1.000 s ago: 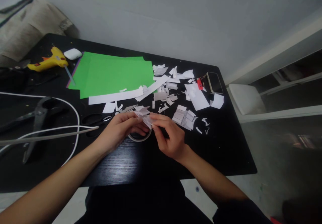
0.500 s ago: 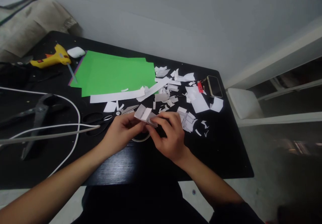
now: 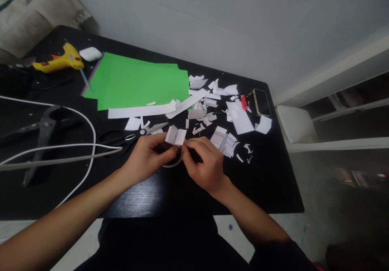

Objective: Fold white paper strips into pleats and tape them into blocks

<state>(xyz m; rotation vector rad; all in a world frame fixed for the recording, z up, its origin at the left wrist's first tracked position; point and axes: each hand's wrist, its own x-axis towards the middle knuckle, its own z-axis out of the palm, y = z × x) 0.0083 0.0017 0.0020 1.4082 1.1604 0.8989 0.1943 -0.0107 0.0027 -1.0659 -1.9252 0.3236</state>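
Note:
A small piece of folded white paper [image 3: 176, 136] is held up above the black table, its panels standing open like a tiny booklet. My left hand [image 3: 150, 151] is closed on its left side, thumb in front. At its lower right edge, my right hand [image 3: 202, 159] pinches with thumb and index finger; the fingertips partly cover the paper there. Black-handled scissors [image 3: 144, 131] lie just behind my left hand. Beyond my right hand are more folded paper pieces [image 3: 225, 141]. A ring-shaped object [image 3: 173, 164] shows partly beneath my hands.
Green sheets [image 3: 139, 84] lie at the back, with white strips and scraps [image 3: 197, 112] beside them. A yellow glue gun [image 3: 62, 60], white case [image 3: 90, 54] and pliers [image 3: 45, 131] are left, near a white cable [image 3: 91, 141]. A phone [image 3: 261, 102] rests far right.
The folded paper has turned so its open panels face me more squarely. My right fingers have drawn from over its panels to its lower right edge. The view has shifted slightly.

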